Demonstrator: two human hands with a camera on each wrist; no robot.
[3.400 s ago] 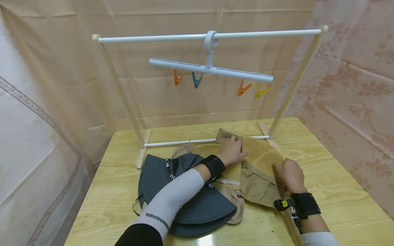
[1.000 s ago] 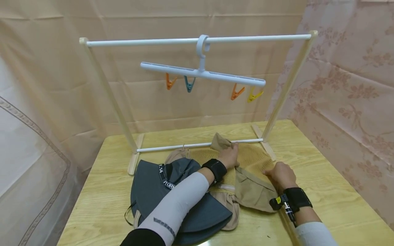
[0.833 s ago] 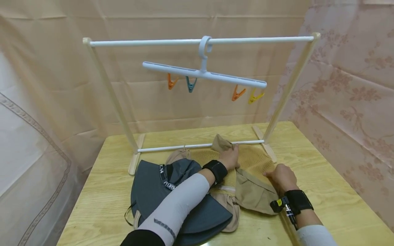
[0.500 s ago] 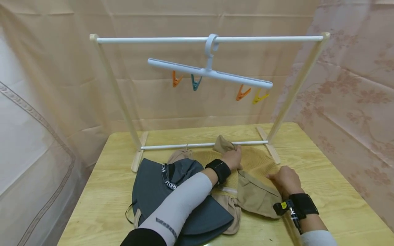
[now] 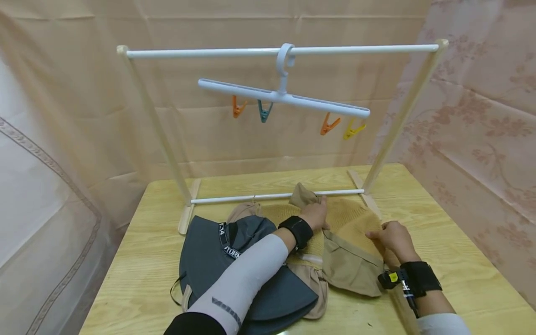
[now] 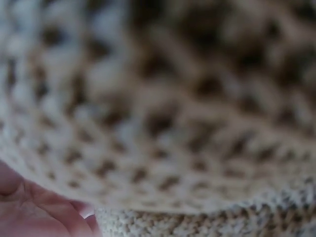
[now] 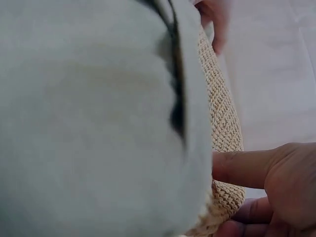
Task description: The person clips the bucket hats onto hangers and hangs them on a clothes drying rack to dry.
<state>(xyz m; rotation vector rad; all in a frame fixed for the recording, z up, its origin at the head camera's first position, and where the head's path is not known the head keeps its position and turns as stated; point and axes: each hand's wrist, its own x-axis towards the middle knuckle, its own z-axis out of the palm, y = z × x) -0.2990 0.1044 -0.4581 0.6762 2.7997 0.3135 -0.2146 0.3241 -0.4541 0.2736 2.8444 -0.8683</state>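
A yellow knit hat-like piece with khaki cloth panels lies spread over the table below the rack. My left hand holds it near its far edge, beside a raised khaki flap. My right hand pinches its right edge; in the right wrist view the thumb presses the knit from one side, with fingers curled behind. Blurred knit fabric fills most of the left wrist view. A dark grey sun hat with a lettered band lies under my left forearm.
A white-barred rack stands on the wooden table. From its top bar hangs a tilted pale blue hanger with orange, teal and yellow clips. Pinkish-beige cloth lies beneath the hats, beside the lower bar.
My right hand has shifted slightly right and away from me, at the knit piece's right edge. My left hand keeps its place, with its fingers lower on the flap than 3.4 s ago.
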